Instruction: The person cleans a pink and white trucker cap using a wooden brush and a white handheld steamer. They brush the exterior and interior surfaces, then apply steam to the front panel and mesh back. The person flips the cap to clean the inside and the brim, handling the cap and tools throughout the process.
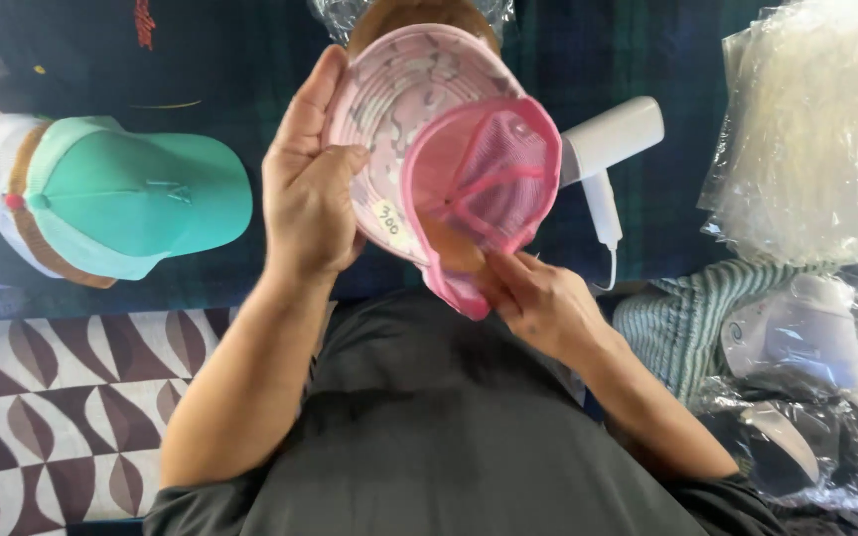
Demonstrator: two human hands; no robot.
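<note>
I hold a pink cap [449,149] up in front of me, its underside turned toward me. The brim has a pale pink patterned lining with a small white sticker on it. The crown is bright pink mesh. My left hand [310,184] grips the brim's left edge, thumb on the lining. My right hand [538,298] pinches the lower edge of the crown from below.
A teal cap [136,194] over a white and tan one lies at the left on dark plaid cloth [638,50]. A white hand-held appliance [608,149] lies right of the pink cap. Clear plastic bags [811,119] and wrapped caps [806,337] crowd the right. A brown patterned mat [62,397] is lower left.
</note>
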